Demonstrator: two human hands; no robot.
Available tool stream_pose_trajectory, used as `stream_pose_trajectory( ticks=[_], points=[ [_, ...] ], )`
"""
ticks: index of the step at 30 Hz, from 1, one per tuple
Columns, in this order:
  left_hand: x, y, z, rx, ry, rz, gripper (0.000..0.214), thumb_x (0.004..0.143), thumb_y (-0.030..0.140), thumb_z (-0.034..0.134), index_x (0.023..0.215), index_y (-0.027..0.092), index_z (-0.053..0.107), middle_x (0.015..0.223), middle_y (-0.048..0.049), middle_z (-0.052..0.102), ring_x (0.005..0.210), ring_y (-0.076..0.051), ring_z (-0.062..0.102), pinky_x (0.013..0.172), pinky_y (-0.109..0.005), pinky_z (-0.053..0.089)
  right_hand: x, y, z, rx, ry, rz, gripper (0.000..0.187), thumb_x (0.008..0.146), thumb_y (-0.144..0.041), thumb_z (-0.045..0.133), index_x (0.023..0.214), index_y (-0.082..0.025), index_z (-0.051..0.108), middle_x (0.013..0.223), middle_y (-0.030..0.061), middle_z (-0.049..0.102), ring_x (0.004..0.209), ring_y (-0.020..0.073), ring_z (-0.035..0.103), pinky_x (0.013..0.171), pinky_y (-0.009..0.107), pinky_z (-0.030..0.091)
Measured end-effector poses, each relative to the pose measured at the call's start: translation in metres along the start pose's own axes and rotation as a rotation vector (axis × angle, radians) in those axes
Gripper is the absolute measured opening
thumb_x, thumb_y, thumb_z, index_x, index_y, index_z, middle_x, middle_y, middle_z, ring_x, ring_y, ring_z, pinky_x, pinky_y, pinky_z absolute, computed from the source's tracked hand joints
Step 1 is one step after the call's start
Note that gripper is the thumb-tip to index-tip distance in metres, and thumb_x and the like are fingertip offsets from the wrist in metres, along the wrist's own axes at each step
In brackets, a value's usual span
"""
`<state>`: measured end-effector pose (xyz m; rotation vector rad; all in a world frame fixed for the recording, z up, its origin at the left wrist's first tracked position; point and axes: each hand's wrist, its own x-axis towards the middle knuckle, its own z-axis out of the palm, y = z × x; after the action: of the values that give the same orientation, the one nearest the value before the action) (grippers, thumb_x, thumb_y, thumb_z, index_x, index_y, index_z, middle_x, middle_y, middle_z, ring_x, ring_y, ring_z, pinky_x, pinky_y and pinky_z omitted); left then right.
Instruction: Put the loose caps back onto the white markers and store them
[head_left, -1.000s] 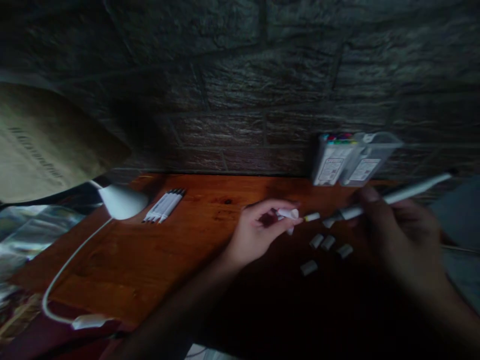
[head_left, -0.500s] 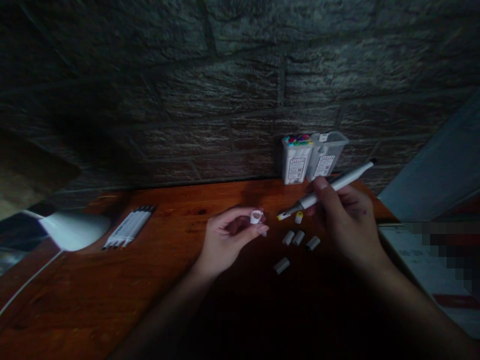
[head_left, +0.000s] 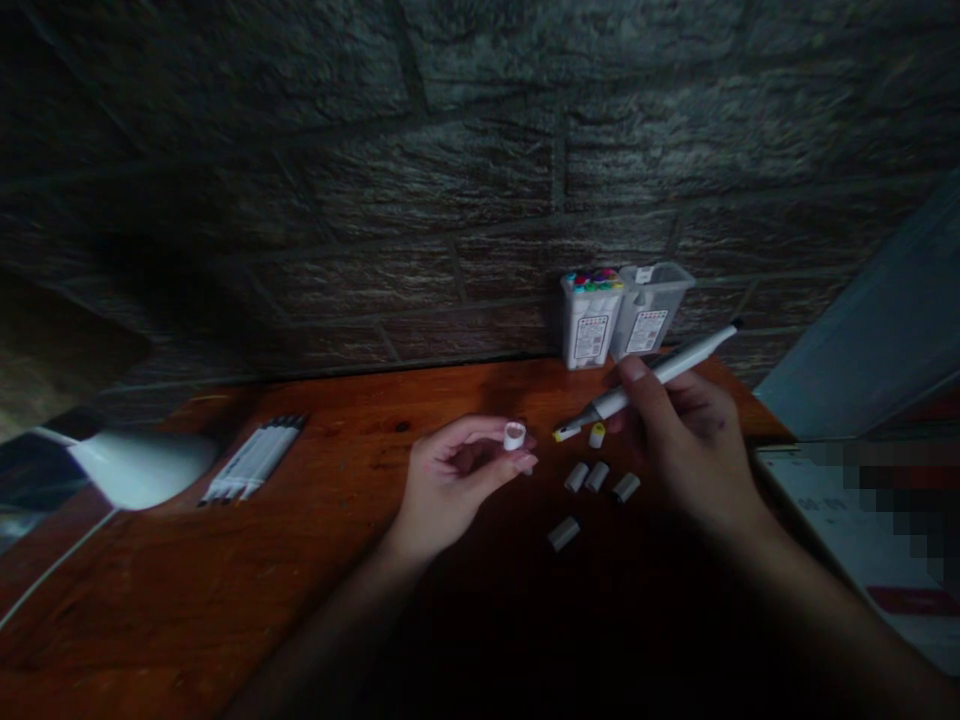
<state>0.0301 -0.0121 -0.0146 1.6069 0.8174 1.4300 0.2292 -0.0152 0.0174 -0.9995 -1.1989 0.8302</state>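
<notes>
Between thumb and fingers, my left hand [head_left: 457,485] pinches a small white marker cap [head_left: 514,436], its hollow end facing up. My right hand [head_left: 686,430] grips a white uncapped marker [head_left: 667,372] like a pen. The marker slants, its dark tip pointing down and left toward the held cap, a gap apart from it. Under and beside that tip lie a yellow-ended cap [head_left: 568,434] and a second yellow-ended cap [head_left: 597,435]. Closer to me, several grey-white caps [head_left: 597,477] are scattered on the wooden table [head_left: 345,540].
Several white markers [head_left: 253,460] lie side by side at the left, next to a white lamp shade [head_left: 146,465] with a cable. Against the brick wall [head_left: 360,260] stand a case filled with colourful-ended markers [head_left: 592,325] and an open clear case [head_left: 652,315]. A white box [head_left: 832,520] is at right.
My right hand and the marker have shifted slightly left and down, toward the left hand. The cap in my left hand is tipped a little more upright.
</notes>
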Motion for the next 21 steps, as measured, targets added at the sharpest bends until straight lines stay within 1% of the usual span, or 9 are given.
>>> stream_pose_trajectory(
  ticks=[3,6,8,10,13,16,19,21],
  points=[
    [0.0,0.0,0.0,-0.021,-0.002,0.019,0.02,0.073,0.021,0.081,0.09,0.019,0.072,0.083,-0.004,0.079,0.073,-0.018,0.075,0.067,-0.028,0.064,0.0,0.002,0.0,0.015,-0.008,0.011,0.037,0.085,-0.049,0.066,0.065,-0.019,0.064,0.048,-0.0038,0.057,0.034,0.0057,0.042,0.03,0.017,0.03],
    [0.001,0.0,-0.002,0.027,0.03,0.027,0.016,0.077,0.022,0.077,0.092,0.017,0.071,0.08,-0.0041,0.078,0.069,-0.016,0.075,0.068,-0.027,0.063,0.001,0.003,0.0,0.026,-0.003,0.032,0.041,0.084,-0.051,0.067,0.06,-0.018,0.062,0.046,-0.0038,0.054,0.034,0.0052,0.041,0.031,0.016,0.029],
    [0.004,-0.002,-0.006,0.095,0.078,-0.009,0.017,0.079,0.025,0.076,0.093,0.016,0.07,0.083,-0.006,0.079,0.074,-0.018,0.075,0.07,-0.028,0.062,0.002,0.004,0.0,0.024,0.009,0.061,0.044,0.083,-0.052,0.067,0.058,-0.017,0.06,0.044,-0.0039,0.052,0.034,0.0053,0.04,0.031,0.017,0.029],
    [0.009,-0.003,-0.012,0.143,0.086,-0.066,0.019,0.083,0.027,0.072,0.097,0.015,0.068,0.09,-0.0086,0.079,0.083,-0.02,0.075,0.071,-0.029,0.061,0.004,0.006,0.0,0.022,0.033,0.107,0.045,0.082,-0.054,0.067,0.058,-0.017,0.06,0.044,-0.0038,0.051,0.034,0.006,0.04,0.032,0.017,0.029],
    [0.016,-0.003,-0.025,0.149,-0.012,-0.114,0.019,0.089,0.029,0.064,0.103,0.016,0.066,0.099,-0.011,0.077,0.093,-0.02,0.074,0.072,-0.028,0.059,0.007,0.008,-0.002,0.035,0.075,0.159,0.044,0.079,-0.055,0.07,0.059,-0.017,0.06,0.045,-0.0033,0.051,0.036,0.007,0.041,0.034,0.019,0.031],
    [0.022,0.003,-0.037,0.252,-0.132,-0.14,0.017,0.086,0.03,0.066,0.096,0.017,0.069,0.096,-0.0073,0.077,0.09,-0.019,0.072,0.078,-0.029,0.056,0.011,0.012,-0.004,0.063,0.106,0.189,0.044,0.074,-0.055,0.074,0.06,-0.016,0.06,0.048,-0.003,0.053,0.038,0.0072,0.042,0.036,0.019,0.031],
    [0.021,0.006,-0.044,0.368,-0.334,-0.246,0.017,0.085,0.033,0.067,0.094,0.019,0.072,0.091,-0.0031,0.076,0.086,-0.018,0.07,0.079,-0.029,0.053,0.015,0.018,-0.006,0.058,0.14,0.21,0.047,0.073,-0.058,0.073,0.059,-0.016,0.058,0.047,-0.0039,0.05,0.04,0.0071,0.04,0.038,0.019,0.029],
    [0.019,0.003,-0.043,0.356,-0.46,-0.329,0.018,0.084,0.033,0.068,0.095,0.02,0.073,0.094,-0.0027,0.076,0.09,-0.018,0.068,0.083,-0.029,0.05,0.018,0.023,-0.007,0.03,0.161,0.198,0.05,0.075,-0.062,0.069,0.059,-0.016,0.058,0.048,-0.004,0.049,0.042,0.0072,0.039,0.04,0.02,0.029]
  ],
)
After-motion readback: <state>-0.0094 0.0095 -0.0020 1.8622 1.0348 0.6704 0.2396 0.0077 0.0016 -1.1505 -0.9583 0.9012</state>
